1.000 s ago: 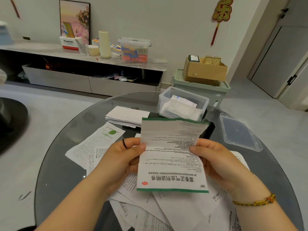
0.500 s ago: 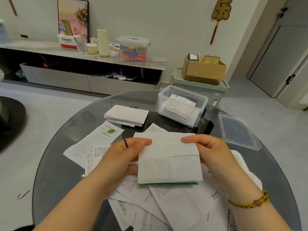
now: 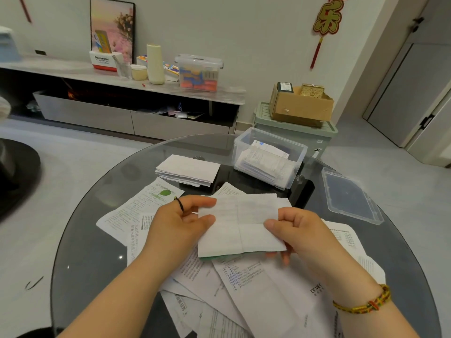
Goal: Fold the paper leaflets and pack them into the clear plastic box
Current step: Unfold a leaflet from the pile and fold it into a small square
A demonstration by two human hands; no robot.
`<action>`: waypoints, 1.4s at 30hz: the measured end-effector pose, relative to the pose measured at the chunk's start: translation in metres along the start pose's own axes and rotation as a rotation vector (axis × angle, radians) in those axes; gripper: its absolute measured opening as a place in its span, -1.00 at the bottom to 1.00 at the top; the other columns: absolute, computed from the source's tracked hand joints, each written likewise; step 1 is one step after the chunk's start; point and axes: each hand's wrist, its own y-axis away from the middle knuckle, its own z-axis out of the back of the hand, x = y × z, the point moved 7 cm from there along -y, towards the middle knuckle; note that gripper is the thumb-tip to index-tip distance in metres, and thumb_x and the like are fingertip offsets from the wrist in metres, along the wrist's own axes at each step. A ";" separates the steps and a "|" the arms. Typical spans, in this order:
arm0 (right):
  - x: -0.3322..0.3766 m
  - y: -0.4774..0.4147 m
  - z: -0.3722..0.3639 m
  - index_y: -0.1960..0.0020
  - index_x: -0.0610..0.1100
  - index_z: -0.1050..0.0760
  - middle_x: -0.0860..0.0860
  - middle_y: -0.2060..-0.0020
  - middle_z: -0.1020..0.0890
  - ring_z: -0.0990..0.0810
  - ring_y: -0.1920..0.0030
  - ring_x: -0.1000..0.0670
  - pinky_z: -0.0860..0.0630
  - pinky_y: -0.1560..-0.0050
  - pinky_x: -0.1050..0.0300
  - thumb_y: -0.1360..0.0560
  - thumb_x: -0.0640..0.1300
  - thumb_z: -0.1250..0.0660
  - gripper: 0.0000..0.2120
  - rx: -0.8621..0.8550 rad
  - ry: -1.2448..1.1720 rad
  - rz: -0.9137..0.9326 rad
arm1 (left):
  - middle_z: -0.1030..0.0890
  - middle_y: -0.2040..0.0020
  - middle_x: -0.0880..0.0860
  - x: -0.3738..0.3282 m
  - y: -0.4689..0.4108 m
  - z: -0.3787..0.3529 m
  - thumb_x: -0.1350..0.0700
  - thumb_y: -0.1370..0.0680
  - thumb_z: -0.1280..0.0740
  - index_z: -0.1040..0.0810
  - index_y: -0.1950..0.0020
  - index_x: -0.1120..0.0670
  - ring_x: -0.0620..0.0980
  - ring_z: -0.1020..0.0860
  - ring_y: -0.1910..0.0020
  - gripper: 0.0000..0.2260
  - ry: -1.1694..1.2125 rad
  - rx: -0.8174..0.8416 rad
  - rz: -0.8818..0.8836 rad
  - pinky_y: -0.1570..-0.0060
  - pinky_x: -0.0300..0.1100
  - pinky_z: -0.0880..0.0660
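I hold a folded white leaflet (image 3: 240, 226) with a green lower edge above the round glass table (image 3: 80, 240). My left hand (image 3: 178, 223) pinches its left edge between thumb and fingers. My right hand (image 3: 296, 230) pinches its right edge. The clear plastic box (image 3: 269, 157) stands at the back of the table with several folded leaflets inside. A stack of folded leaflets (image 3: 188, 170) lies left of the box. Several unfolded leaflets (image 3: 246, 284) are spread under and around my hands.
The box's clear lid (image 3: 349, 195) lies at the table's right edge. Behind the table are a green storage bin (image 3: 296, 132) with a cardboard box (image 3: 301, 106) on top and a long low cabinet (image 3: 127, 93) holding containers.
The leaflet's top half came down over its printed face, so only the blank creased back shows. Both hands then slid along its side edges, and the leaflet tilted slightly.
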 end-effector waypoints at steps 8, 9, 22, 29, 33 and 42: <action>0.001 0.001 0.007 0.15 -0.28 -0.54 -0.12 0.48 -0.60 -0.41 0.50 -0.06 -0.36 0.54 0.28 -0.53 -0.23 -0.21 -0.82 -0.090 -0.047 -0.048 | -0.59 0.18 -0.18 -0.011 -0.008 0.010 0.17 -0.52 -0.27 -0.47 0.05 -0.19 -0.30 -0.56 0.23 -0.78 -0.034 0.067 -0.068 0.15 -0.41 -0.49; 0.004 0.001 0.009 0.12 -0.27 -0.55 -0.14 0.44 -0.60 -0.41 0.47 -0.07 -0.36 0.54 0.27 -0.53 -0.24 -0.20 -0.82 -0.104 -0.068 -0.056 | -0.57 0.14 -0.22 -0.013 -0.010 0.017 0.15 -0.54 -0.25 -0.47 -0.01 -0.17 -0.32 -0.54 0.18 -0.80 -0.098 0.065 -0.079 0.10 -0.44 -0.45; 0.046 -0.074 -0.024 0.15 -0.22 -0.42 -0.13 0.24 -0.57 -0.59 0.47 0.06 -0.43 0.60 0.36 -0.52 -0.33 -0.20 -0.90 -0.161 -0.293 -0.118 | 0.02 -0.53 -0.02 0.038 -0.033 0.061 -0.15 -0.56 -0.12 -0.01 -0.50 -0.03 -0.02 0.08 -0.51 -0.43 -1.092 0.172 0.062 -0.46 -0.10 0.09; 0.054 -0.131 -0.069 0.17 -0.22 -0.37 -0.29 -0.15 -0.53 -0.61 0.15 -0.17 -0.45 0.59 0.34 -0.53 -0.35 -0.18 -0.88 -0.134 -0.232 -0.160 | 0.00 -0.51 -0.09 0.037 -0.041 0.068 -0.17 -0.51 -0.21 -0.06 -0.48 -0.08 -0.08 0.04 -0.50 -0.40 -1.053 0.214 0.072 -0.44 -0.12 0.06; 0.043 -0.151 -0.083 0.18 -0.26 -0.36 -0.23 -0.01 -0.52 -0.63 0.37 -0.07 -0.40 0.66 0.35 -0.53 -0.39 -0.15 -0.87 -0.093 -0.191 -0.225 | -0.01 -0.51 -0.11 0.035 -0.042 0.072 -0.16 -0.50 -0.24 -0.07 -0.47 -0.10 -0.10 0.02 -0.50 -0.40 -1.011 0.211 0.070 -0.45 -0.11 0.06; 0.034 -0.166 -0.090 0.17 -0.24 -0.35 -0.11 0.45 -0.42 -0.36 0.78 0.12 -0.21 0.74 0.41 -0.53 -0.31 -0.16 -0.90 -0.162 0.226 -0.255 | -0.02 -0.50 -0.11 0.035 -0.042 0.071 -0.14 -0.50 -0.25 -0.07 -0.47 -0.11 -0.09 0.03 -0.49 -0.40 -0.986 0.226 0.083 -0.45 -0.10 0.08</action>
